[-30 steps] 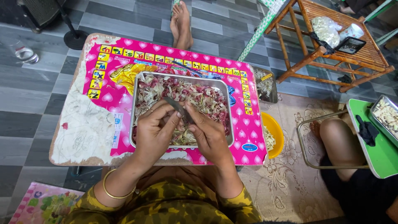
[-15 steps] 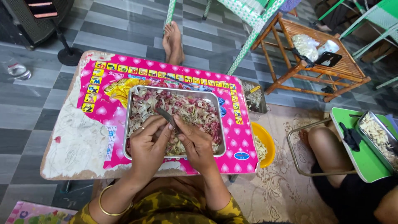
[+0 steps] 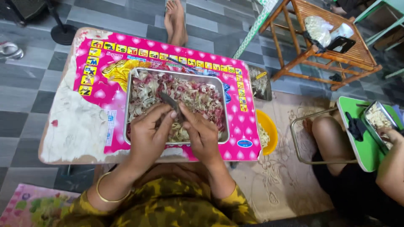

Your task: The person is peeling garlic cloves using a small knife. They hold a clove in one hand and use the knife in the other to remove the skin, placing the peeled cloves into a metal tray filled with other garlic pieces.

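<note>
While both hands meet over the metal tray (image 3: 134, 110), the left hand (image 3: 149, 133) curls its fingers inward and the right hand (image 3: 201, 133) does the same, thumbs nearly touching. Between them a small dark blade (image 3: 169, 101) sticks out toward the tray's far side; the right hand's grip appears pressed around its near end, though the hold itself is hidden by the fingers. Whether the left hand's grip pinches anything cannot be told; its fingertips lie just beside the blade.

One tray sits on the pink worktop (image 3: 105, 90), filled with a heap of pale and reddish peelings (image 3: 198, 96) under and beyond both hands. One gold bangle (image 3: 110, 194) circles the left wrist.

Right of the tray, past the worktop's edge, one yellow bowl (image 3: 269, 128) stands on the floor. Farther right, another person sits at a green worktop (image 3: 365, 145) with a second metal tray (image 3: 378, 122), one hand (image 3: 393, 135) touching it. One wooden rack (image 3: 332, 46) stands beyond the tray's far right corner.
</note>
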